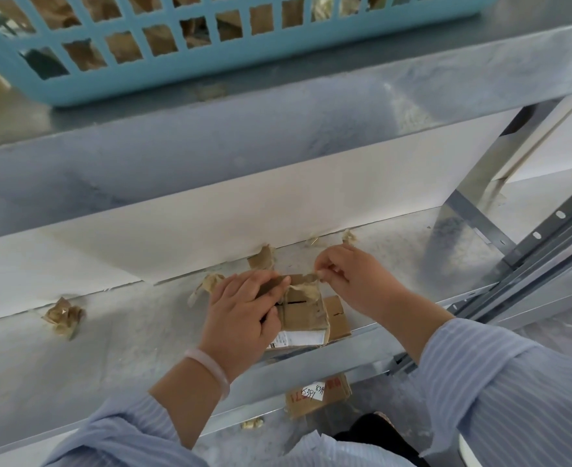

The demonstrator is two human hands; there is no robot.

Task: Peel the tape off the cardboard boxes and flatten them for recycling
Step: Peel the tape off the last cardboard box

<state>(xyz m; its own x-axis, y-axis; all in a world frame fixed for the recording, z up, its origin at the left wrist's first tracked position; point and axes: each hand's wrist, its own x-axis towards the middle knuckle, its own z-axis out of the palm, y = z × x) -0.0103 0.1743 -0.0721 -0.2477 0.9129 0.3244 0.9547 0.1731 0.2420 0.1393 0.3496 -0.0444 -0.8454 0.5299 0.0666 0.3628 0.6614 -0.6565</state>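
I'm watching the left hand (244,308) gripping the small cardboard box (303,315). Its fingers (271,281) are curling over the box's far left edge and the thumb is lying against the near side, so the hand is clamping the box down. The right hand (348,274) is working at the box's far right corner. There the thumb and forefinger are pinching together on a thin tape strip (306,277) while the other fingers are folding loosely behind.

The box is sitting on the metal shelf (109,348), close to its front lip and between the two hands. It is looking crumpled and partly caved in, with wrinkled tan tape across its top, a white label (298,340) on the near face, and a brown flap (338,318) lying flat to its right.

Balled tape scraps are lying around – one wad (63,316) well off to the left, others (262,257) just behind the box against the white wall. A blue basket (176,79) holding brown cardboard is resting on the shelf above, and a second box (318,394) with handwritten numbers is lying below.
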